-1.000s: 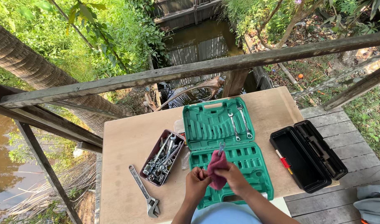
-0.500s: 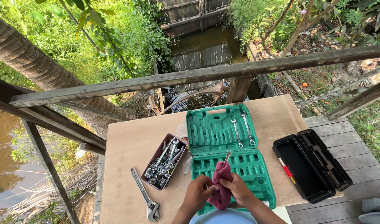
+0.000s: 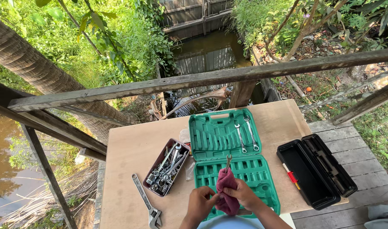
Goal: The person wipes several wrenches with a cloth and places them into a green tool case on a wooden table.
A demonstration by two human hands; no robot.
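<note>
The wrench stands almost upright in your grip, its long axis running away from you, and its open jaw end points to the far side of the green tool case. A maroon cloth wraps its lower part. Your right hand closes around the cloth and wrench, and your left hand pinches the cloth's left edge. Left of your grip sits a tray of wrenches, and an adjustable wrench lies nearer; on the right is an open black case.

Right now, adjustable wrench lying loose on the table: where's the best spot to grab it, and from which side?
Take the adjustable wrench by the middle of its long flat handle, coming straight down from above. It lies flat on the wooden table, slanted, head toward the near edge, with bare board on both sides. The tray of loose tools sits just to its right, so close the grip across the handle's narrow width.
</note>
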